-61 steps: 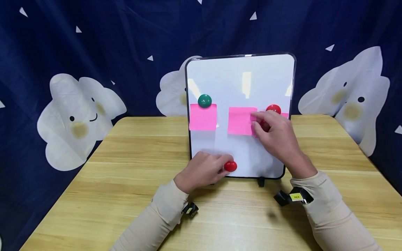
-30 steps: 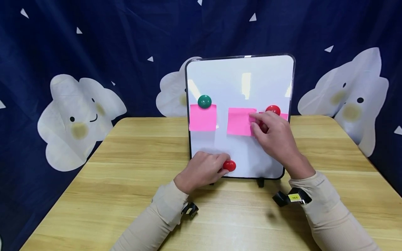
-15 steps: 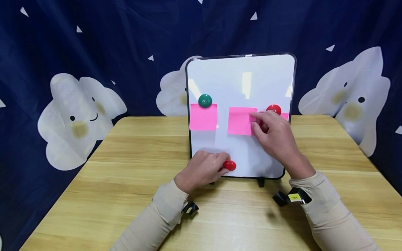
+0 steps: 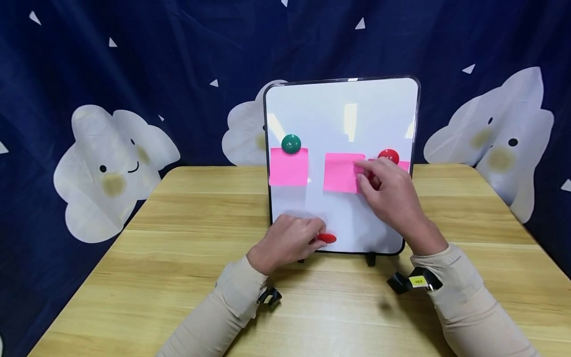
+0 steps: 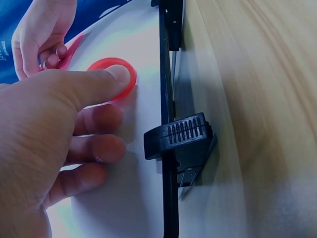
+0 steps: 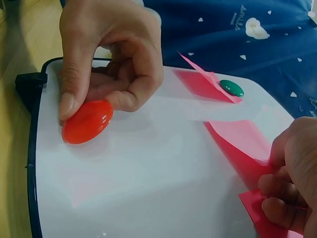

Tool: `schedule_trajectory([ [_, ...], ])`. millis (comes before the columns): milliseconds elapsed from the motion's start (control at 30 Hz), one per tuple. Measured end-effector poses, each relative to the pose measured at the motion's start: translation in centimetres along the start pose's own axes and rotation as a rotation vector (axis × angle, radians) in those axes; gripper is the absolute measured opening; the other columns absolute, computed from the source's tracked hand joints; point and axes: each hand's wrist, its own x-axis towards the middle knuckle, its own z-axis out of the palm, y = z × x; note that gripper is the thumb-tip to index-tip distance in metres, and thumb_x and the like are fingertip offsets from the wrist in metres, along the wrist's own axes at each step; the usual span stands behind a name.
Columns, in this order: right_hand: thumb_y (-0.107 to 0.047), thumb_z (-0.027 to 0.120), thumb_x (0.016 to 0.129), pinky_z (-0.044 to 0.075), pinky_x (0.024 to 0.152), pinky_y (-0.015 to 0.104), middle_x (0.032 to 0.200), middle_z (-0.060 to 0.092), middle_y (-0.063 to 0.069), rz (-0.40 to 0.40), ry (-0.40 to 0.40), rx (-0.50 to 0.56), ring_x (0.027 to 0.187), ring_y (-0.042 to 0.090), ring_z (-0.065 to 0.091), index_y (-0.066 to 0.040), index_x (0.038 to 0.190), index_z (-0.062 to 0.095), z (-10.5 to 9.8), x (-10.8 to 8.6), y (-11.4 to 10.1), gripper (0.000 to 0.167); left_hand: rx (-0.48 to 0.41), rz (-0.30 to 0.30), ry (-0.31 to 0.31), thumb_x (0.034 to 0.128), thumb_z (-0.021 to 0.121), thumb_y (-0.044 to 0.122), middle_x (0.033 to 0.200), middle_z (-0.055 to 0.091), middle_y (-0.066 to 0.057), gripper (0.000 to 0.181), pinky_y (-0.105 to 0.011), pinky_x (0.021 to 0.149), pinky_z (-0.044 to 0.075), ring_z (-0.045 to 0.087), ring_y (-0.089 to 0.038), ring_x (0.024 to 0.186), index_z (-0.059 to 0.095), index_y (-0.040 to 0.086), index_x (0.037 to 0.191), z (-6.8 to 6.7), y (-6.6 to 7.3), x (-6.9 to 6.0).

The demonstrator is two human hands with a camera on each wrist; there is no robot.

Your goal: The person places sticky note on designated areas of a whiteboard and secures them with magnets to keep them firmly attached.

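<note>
My left hand [image 4: 287,243] pinches a round red magnet [image 4: 327,238] low on the whiteboard [image 4: 312,114]. In the left wrist view the thumb lies on the magnet's [image 5: 130,78] back; in the right wrist view its glossy red face [image 6: 88,124] looks tilted off the board. My right hand [image 4: 392,191] holds the right edge of the middle pink sticky note [image 4: 340,172] against the board. Another pink note [image 4: 405,164], partly hidden by that hand, sits under a second red magnet [image 4: 389,155]. At the left, a green magnet [image 4: 291,144] is on the top edge of a pink note [image 4: 289,169].
The whiteboard stands upright on black feet [image 4: 370,259] on a wooden table [image 4: 187,223]. Behind it hangs a dark blue curtain [image 4: 178,44] with cloud faces. A black strap device [image 4: 417,280] is on the right wrist, and another [image 4: 269,297] on the left.
The red magnet in my left hand has tipped, showing edge-on in the head view instead of round; it shifted slightly left before that. My right hand and the middle note stay nearly in place.
</note>
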Motion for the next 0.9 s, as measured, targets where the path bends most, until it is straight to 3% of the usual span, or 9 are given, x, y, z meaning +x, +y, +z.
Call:
schedule_trajectory([
  [200, 0.000, 0.071, 0.088, 0.037, 0.061, 0.027, 0.083, 0.058, 0.008, -0.001, 0.001, -0.014, 0.071, 0.018, 0.048, -0.002, 0.115, 0.073, -0.02, -0.07, -0.06, 0.028, -0.011, 0.018, 0.042, 0.0886, 0.077, 0.035, 0.068, 0.057, 0.011, 0.025, -0.019, 0.053, 0.042, 0.047, -0.003, 0.055, 0.061, 0.017, 0.085, 0.16, -0.09, 0.00],
  [500, 0.000, 0.070, 0.087, 0.037, 0.060, 0.028, 0.082, 0.057, 0.008, -0.008, -0.003, -0.026, 0.070, 0.018, 0.047, -0.001, 0.115, 0.073, 0.07, -0.04, -0.06, 0.027, -0.023, 0.073, 0.128, 0.0920, 0.073, 0.030, 0.081, 0.054, 0.005, 0.021, -0.021, 0.054, 0.042, 0.048, -0.007, 0.060, 0.058, 0.015, 0.089, 0.38, -0.23, -0.01],
  [900, 0.000, 0.071, 0.087, 0.038, 0.060, 0.028, 0.084, 0.058, 0.009, -0.008, -0.010, -0.038, 0.070, 0.018, 0.048, 0.000, 0.116, 0.073, 0.03, -0.08, -0.09, 0.029, -0.043, 0.086, 0.170, 0.0935, 0.072, 0.024, 0.081, 0.057, 0.004, 0.018, -0.019, 0.053, 0.042, 0.048, -0.005, 0.058, 0.060, 0.011, 0.099, 0.47, -0.35, 0.02],
])
